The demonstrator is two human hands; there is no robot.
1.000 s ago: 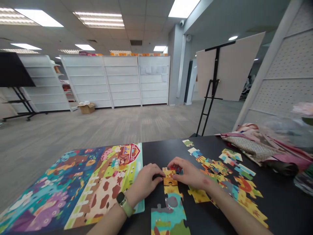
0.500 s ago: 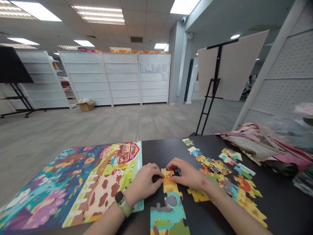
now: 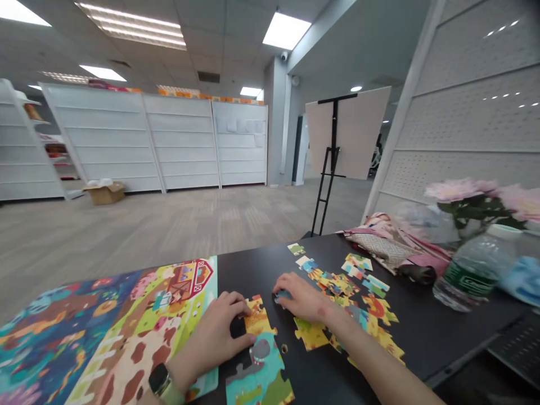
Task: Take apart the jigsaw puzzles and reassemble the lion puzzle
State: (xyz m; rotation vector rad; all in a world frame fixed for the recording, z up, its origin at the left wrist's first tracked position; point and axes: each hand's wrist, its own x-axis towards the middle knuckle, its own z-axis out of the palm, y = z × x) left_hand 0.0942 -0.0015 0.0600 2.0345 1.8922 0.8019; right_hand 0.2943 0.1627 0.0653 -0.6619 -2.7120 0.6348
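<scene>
A partly joined jigsaw puzzle (image 3: 259, 365) lies on the dark table, with a grey hippo on teal in its middle and yellow pieces at its far end. My left hand (image 3: 223, 329) is at its left edge, thumb and fingers apart, fingertips touching the yellow piece (image 3: 257, 318) and the thumb beside the hippo. To the right of the puzzle, my right hand (image 3: 301, 298) has its thumb and fingers around a small blue-grey puzzle piece (image 3: 282, 294), partly hidden by the fingers. Under and beyond my right forearm lie several loose puzzle pieces (image 3: 312, 333).
An illustrated farm and sea board (image 3: 139, 343) covers the table's left side. Toward the right stand a water bottle (image 3: 475, 270) and pink flowers (image 3: 455, 191), near a pink patterned cloth bag (image 3: 388, 244). Past the table are an easel-like board stand (image 3: 333, 135) and white shelves (image 3: 181, 140).
The view has swung right. My right hand has left the yellow end piece and moved right to the blue-grey piece. My left hand stays at the puzzle's edge, its fingers spread wider.
</scene>
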